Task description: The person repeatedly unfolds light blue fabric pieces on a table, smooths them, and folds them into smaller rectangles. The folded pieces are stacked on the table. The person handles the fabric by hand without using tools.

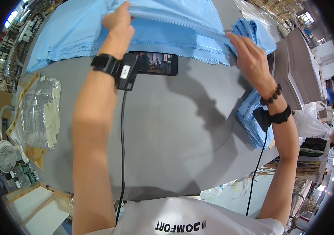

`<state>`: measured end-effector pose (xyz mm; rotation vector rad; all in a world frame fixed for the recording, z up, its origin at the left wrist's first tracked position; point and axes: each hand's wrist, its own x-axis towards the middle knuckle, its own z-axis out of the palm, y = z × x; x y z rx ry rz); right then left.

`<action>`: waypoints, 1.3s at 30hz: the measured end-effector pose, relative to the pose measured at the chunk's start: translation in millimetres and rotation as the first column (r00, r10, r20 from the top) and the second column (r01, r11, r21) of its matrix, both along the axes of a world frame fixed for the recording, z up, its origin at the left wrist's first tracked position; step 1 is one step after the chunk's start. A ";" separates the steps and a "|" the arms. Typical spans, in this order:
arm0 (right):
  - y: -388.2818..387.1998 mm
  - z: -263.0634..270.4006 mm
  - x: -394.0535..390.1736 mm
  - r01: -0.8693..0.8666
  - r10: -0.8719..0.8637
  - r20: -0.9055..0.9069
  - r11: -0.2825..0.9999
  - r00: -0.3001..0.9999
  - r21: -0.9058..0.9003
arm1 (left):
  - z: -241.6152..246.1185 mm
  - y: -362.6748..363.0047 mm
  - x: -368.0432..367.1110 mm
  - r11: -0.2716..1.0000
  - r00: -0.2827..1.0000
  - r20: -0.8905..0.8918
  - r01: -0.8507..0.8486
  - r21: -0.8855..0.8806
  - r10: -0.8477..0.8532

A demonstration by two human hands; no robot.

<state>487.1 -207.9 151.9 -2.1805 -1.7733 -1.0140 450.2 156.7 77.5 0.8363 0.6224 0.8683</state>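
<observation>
Light blue cloths point(170, 48) with toothed, picot-like edges lie layered across the far side of the grey table point(161, 117). My left hand point(120, 20) grips the top cloth point(173, 11) near its edge, at the upper left. My right hand point(250, 57) pinches the right end of that same edge, which is raised in a band between both hands. Beside my right hand is a folded blue cloth point(256, 33). Another folded blue pile point(252, 117) lies partly under my right wrist.
A smartphone point(158, 63) showing a video lies by my left wrist. Clear plastic bags point(39, 114) sit at the left edge, near a small white fan point(6, 155). Cardboard sheets point(299, 67) are stacked on the right. Cables point(122, 141) hang from both wrist devices.
</observation>
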 end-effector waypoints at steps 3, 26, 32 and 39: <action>-4.4 -4.3 -24.9 0.050 -0.053 -0.047 0.996 0.997 -0.071 | 7.7 9.7 -26.3 0.994 0.995 -0.002 -0.099 -0.051 0.099; -203.0 2.7 24.3 0.542 0.272 -0.708 0.485 0.652 0.686 | -22.5 245.3 -320.2 0.782 0.721 -0.303 -0.572 0.246 0.623; -9.9 13.4 -92.9 0.054 0.133 -0.694 0.969 0.708 0.241 | 10.3 118.2 -269.8 0.565 0.692 -0.417 0.015 0.825 0.589; 136.0 17.8 -152.7 -0.291 0.368 -0.672 0.929 0.642 0.231 | 26.9 -27.2 -236.9 0.365 0.961 -0.188 0.104 0.925 0.203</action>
